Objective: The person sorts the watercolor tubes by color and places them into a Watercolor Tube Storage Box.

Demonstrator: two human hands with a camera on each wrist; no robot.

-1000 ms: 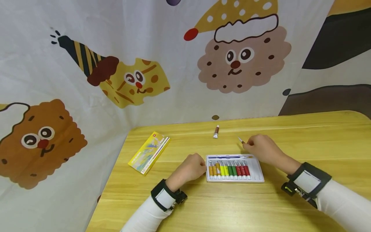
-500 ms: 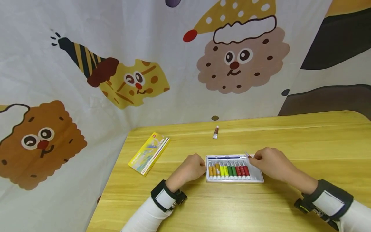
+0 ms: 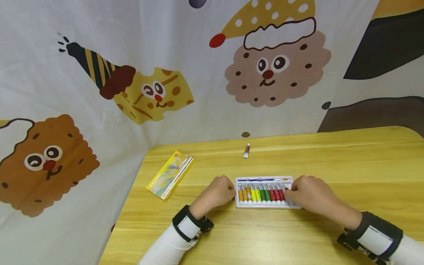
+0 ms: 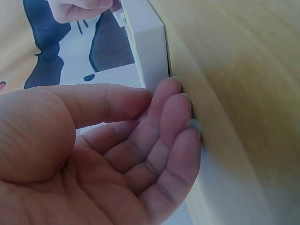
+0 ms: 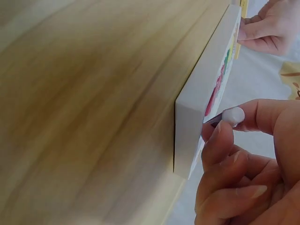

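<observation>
A white paint tray (image 3: 269, 207) lies on the table, with a row of orange, yellow, green and red paint tubes (image 3: 262, 195) and a blue-handled paintbrush (image 3: 255, 180) in it. My left hand (image 3: 216, 192) holds the tray's left end between thumb and fingers. Over the right end of the tray, my right hand (image 3: 311, 193) pinches a small paint tube (image 5: 233, 116) between thumb and index finger. Its white cap shows in the right wrist view; the fingers hide most of its body. In the left wrist view, the thumb and index finger (image 4: 161, 96) meet at the tray's end wall (image 4: 149, 61).
A brown paint tube (image 3: 246, 151) lies behind the tray, near the table's back edge. To the left is a yellow box (image 3: 170, 175) with a printed cover. A cartoon-printed cloth (image 3: 205, 121) hangs behind the wooden table (image 3: 251, 235).
The right hand has brought its paint tube from behind the tray's right corner forward and down to the tray's right end, beside the red tubes. The left hand has stayed at the left end.
</observation>
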